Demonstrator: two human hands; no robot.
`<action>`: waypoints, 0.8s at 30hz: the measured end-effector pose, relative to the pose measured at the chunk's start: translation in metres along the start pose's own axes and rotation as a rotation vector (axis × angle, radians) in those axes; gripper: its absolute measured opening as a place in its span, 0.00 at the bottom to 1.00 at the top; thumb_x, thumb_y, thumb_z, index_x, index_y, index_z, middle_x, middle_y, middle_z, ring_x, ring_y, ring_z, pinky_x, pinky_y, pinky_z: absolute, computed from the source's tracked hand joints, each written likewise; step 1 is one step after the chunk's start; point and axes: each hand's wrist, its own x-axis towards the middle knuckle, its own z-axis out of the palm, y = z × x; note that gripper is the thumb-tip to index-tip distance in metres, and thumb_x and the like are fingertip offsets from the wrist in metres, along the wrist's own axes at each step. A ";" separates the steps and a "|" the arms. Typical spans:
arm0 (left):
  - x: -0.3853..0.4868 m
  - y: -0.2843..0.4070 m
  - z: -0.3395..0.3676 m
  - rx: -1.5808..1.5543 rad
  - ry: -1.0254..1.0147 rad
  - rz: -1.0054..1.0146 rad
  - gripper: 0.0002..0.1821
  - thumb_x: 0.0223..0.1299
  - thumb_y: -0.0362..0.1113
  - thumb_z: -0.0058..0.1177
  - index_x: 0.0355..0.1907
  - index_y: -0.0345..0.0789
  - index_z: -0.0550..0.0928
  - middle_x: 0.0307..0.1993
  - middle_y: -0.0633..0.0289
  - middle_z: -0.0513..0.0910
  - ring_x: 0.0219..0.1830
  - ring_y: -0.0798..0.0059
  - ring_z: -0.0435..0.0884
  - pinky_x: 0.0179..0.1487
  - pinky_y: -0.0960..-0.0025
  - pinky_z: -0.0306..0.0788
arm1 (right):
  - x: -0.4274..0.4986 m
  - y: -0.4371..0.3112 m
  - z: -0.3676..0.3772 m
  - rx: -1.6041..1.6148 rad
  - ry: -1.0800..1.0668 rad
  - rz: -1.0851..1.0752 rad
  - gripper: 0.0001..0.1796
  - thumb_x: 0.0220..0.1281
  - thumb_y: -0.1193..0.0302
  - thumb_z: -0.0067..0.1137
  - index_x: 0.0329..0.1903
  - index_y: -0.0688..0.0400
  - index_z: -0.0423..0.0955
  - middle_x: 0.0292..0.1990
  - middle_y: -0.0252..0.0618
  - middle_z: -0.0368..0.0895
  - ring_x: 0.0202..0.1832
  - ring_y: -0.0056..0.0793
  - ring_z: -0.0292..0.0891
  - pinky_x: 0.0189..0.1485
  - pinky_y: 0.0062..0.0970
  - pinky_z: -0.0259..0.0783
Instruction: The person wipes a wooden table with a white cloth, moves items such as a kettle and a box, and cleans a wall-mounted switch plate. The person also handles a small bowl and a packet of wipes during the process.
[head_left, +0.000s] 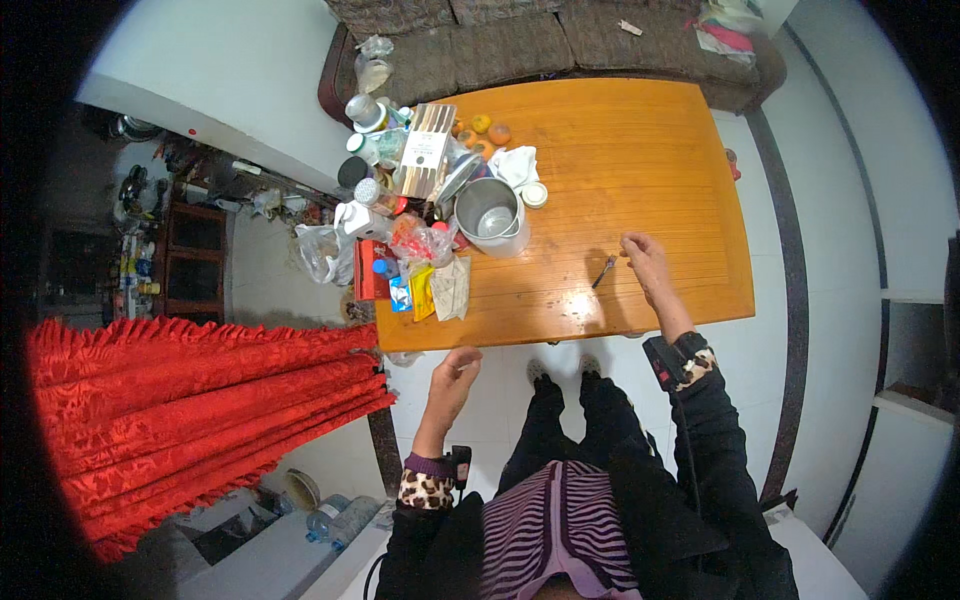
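My right hand (646, 260) is over the right part of the wooden table (637, 165), fingers loosely bent, with nothing visible in it. A small fork (604, 271) lies just left of its fingertips, apart from them, tines pointing away from me. Wet spots shine on the tabletop near the fork. My left hand (452, 376) hangs at the table's near edge, fingers half curled, and appears to hold nothing. Beyond it on the table are a folded paper packet (451, 289), a yellow packet (422, 293) and an uncovered white pot (501, 238) with a metal inside.
Jars, bottles and bags crowd the table's left side, around a pack of chopsticks (424, 154). Behind it are orange fruits (499, 134), with a white cloth (516, 165) and a round white lid (535, 195) nearby. A sofa (502, 52) stands beyond; a red curtain (202, 397) hangs left.
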 end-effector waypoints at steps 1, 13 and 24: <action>0.005 -0.002 0.005 0.023 -0.010 -0.010 0.12 0.69 0.34 0.53 0.51 0.33 0.79 0.46 0.65 0.82 0.49 0.80 0.77 0.52 0.74 0.70 | 0.004 0.000 0.005 -0.004 -0.002 -0.023 0.16 0.64 0.64 0.58 0.47 0.64 0.80 0.38 0.37 0.83 0.39 0.29 0.79 0.43 0.28 0.73; 0.047 -0.055 0.076 -0.018 0.059 -0.269 0.09 0.69 0.29 0.50 0.48 0.31 0.80 0.45 0.65 0.82 0.49 0.79 0.77 0.56 0.74 0.69 | 0.134 0.018 0.078 -0.256 -0.218 -0.084 0.19 0.66 0.65 0.56 0.54 0.65 0.78 0.46 0.45 0.83 0.49 0.34 0.78 0.53 0.31 0.71; 0.058 -0.086 0.123 -0.099 0.133 -0.457 0.12 0.69 0.35 0.51 0.51 0.32 0.79 0.47 0.61 0.83 0.51 0.74 0.79 0.54 0.68 0.72 | 0.245 0.054 0.194 -0.524 -0.425 -0.249 0.23 0.62 0.61 0.57 0.59 0.53 0.77 0.55 0.47 0.80 0.61 0.46 0.69 0.65 0.38 0.62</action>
